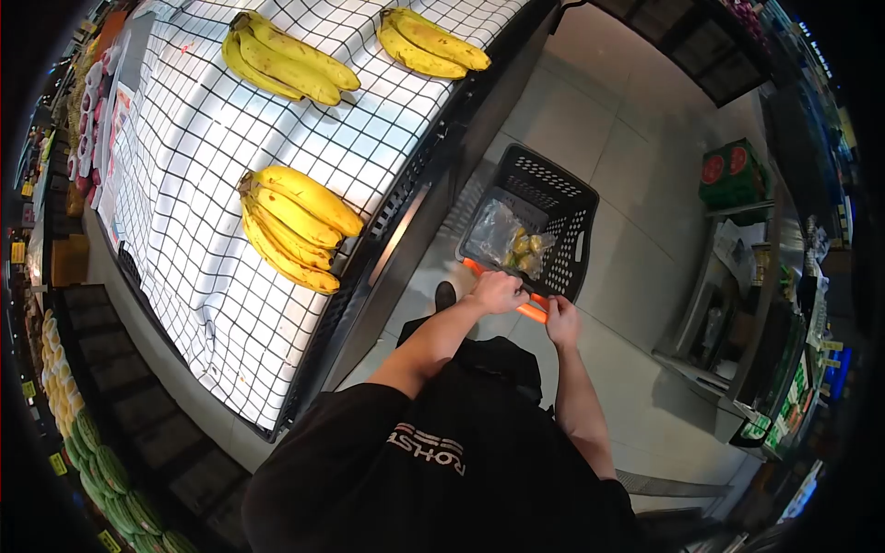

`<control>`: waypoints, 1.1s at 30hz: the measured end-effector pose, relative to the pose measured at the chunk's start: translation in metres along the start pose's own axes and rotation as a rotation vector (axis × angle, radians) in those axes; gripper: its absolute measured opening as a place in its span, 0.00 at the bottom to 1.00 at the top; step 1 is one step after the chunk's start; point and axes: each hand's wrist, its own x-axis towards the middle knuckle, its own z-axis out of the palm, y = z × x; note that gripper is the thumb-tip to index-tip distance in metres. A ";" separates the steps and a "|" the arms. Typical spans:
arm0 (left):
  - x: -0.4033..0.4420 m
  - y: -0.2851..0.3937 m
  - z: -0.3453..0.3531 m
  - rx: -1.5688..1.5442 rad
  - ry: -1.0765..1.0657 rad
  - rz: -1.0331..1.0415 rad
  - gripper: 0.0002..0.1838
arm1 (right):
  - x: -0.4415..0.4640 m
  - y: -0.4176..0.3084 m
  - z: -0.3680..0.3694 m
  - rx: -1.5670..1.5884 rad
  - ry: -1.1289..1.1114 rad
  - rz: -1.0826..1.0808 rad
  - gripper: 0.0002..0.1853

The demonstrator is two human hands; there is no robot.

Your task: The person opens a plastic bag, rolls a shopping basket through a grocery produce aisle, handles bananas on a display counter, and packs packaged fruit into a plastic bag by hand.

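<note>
A black shopping basket with perforated walls is in front of me, above the floor tiles. It has an orange handle on the side nearest my body. My left hand is closed around the handle near its middle. At the handle's right end, my right hand has its fingers curled against it. Inside the basket lies a clear plastic bag, beside small yellow-green produce that looks bagged too. Whether the basket touches the floor I cannot tell.
On my left, a display stand with a white grid-patterned cover carries several banana bunches. Watermelons lie at the lower left. A metal counter and a green box are on the right. Grey tiled floor runs between.
</note>
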 end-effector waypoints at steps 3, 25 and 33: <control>0.011 0.005 -0.008 0.012 -0.014 -0.004 0.22 | 0.009 -0.009 -0.010 -0.063 0.004 0.003 0.17; 0.115 0.012 -0.035 -0.045 0.098 -0.077 0.18 | 0.137 -0.021 -0.041 -0.019 -0.092 -0.110 0.17; 0.147 0.015 -0.036 -0.060 0.267 -0.070 0.17 | 0.179 -0.024 -0.051 -0.063 -0.129 -0.139 0.17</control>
